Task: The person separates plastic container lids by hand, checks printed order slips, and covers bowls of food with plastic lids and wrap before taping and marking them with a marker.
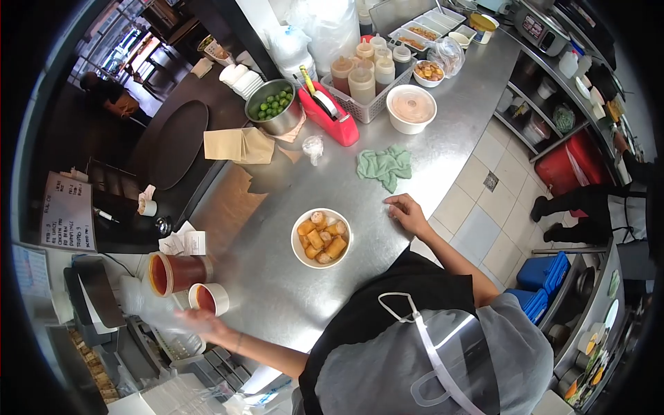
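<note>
A white bowl [297, 255] of golden fried rolls and paler round pieces stands on the steel counter in front of me. My right hand [408, 213] rests by the counter's near edge, to the right of the bowl, with loosely bent fingers apart and nothing in them. Over to the left, my left hand [203, 325] is smeared by motion beside a white cup [220, 299] of red sauce. Close to its fingertips is a blurred stack of clear plastic containers [142, 301]; whether they touch is unclear. A larger tub of red sauce [181, 272] lies behind the cup.
A green cloth [384, 168], a red tape dispenser [330, 117], a lidded white tub [411, 109] and a basket of squeeze bottles [370, 104] sit farther back. A metal pot [273, 107] holds green limes. At right, another person [609, 211] stands by the shelves.
</note>
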A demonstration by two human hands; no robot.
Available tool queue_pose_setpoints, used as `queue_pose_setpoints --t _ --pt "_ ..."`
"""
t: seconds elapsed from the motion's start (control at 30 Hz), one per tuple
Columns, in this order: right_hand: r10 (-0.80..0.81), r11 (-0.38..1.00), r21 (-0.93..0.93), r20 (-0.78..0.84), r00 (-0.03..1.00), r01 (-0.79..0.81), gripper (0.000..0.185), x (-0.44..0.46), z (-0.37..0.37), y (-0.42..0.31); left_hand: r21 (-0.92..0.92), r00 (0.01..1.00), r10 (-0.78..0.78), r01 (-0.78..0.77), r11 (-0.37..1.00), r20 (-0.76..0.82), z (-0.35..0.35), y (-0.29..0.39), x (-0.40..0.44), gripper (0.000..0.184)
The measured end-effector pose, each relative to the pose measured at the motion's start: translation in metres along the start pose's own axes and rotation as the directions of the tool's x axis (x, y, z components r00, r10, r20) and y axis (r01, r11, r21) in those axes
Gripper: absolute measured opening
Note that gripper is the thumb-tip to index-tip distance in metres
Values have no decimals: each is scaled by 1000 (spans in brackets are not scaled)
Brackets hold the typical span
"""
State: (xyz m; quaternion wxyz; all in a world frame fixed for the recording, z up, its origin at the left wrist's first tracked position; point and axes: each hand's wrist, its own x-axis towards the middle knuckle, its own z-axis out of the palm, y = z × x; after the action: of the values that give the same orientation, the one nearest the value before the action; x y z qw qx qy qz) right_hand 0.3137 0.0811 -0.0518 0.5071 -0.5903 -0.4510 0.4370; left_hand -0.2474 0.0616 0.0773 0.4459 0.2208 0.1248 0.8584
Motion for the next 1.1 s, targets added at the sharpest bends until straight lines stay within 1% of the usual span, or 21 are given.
queue_pose_setpoints --t 0.07,0.1,0.13,0.2,0.27,0.3,0.37,0.4,0.47,0.5,0.6,0.67,0.7,0.77,0.8,0.87,0.9,0.97,1.0,1.07,1.1 --pt "-13 996 -83 12 1000 14 20 4 3 -13 137 982 -179 185 973 -55 15 -52 -15 33" --pt "-20 992 -126 17 1000 22 21 6 6 -24 529 958 -124 248 811 -259 57 -97 -32 32" --pt "-62 989 -131 57 996 70 22 9 11 -33 796 910 14 355 491 -415 93 -131 -50 31" --pt "-149 976 -138 133 980 167 26 17 25 -53 884 956 -201 278 377 -215 49 -164 -68 32" --pt "-125 985 -88 225 966 148 27 21 42 -84 903 937 -284 291 317 -202 61 -204 -85 25" --pt "-114 989 -63 272 956 136 28 23 53 -93 952 942 -300 220 212 -151 64 -218 -90 25" --pt "-239 948 -131 314 919 292 32 26 78 -94 998 935 -350 57 -3 -54 69 -239 -98 24" --pt "-298 917 -161 336 893 366 33 26 89 -94 998 951 -309 -5 -55 -12 78 -246 -104 25" --pt "-319 856 -289 359 877 429 39 22 111 -92 979 968 -236 -125 -164 84 97 -255 -113 26" --pt "-326 819 -349 371 869 456 43 19 118 -94 975 969 -230 -135 -179 92 96 -259 -114 26" --pt "-431 468 -657 414 802 591 58 8 126 -106 961 970 -220 -151 -232 99 103 -265 -120 26" --pt "-440 460 -625 457 773 631 64 8 126 -104 950 971 -216 -157 -269 100 117 -265 -124 26" --pt "-447 454 -607 477 757 652 67 9 125 -104 949 972 -191 -181 -259 133 112 -267 -125 25" --pt "-433 438 -637 469 769 635 67 10 123 -112 944 969 -142 -233 -235 204 104 -271 -125 25" --pt "-423 430 -652 466 777 625 67 9 122 -115 980 981 -140 -152 -127 134 103 -272 -124 25" --pt "-439 599 -544 390 809 587 63 17 123 -105 996 988 -156 20 92 -5 102 -273 -120 25" --pt "-442 674 -479 348 827 562 61 24 124 -98 986 975 -203 116 124 -89 98 -271 -116 26" --pt "-289 876 -297 307 907 380 50 40 126 -80 936 922 -303 302 178 -240 88 -271 -105 29" --pt "-204 943 -197 298 932 269 46 47 126 -73 913 908 -330 340 225 -257 84 -272 -103 28" --pt "-83 996 -7 401 912 94 39 57 125 -62 855 877 -389 415 311 -284 79 -275 -100 25" --pt "-30 997 81 459 888 -8 38 61 124 -58 843 864 -403 438 312 -300 77 -276 -98 25"
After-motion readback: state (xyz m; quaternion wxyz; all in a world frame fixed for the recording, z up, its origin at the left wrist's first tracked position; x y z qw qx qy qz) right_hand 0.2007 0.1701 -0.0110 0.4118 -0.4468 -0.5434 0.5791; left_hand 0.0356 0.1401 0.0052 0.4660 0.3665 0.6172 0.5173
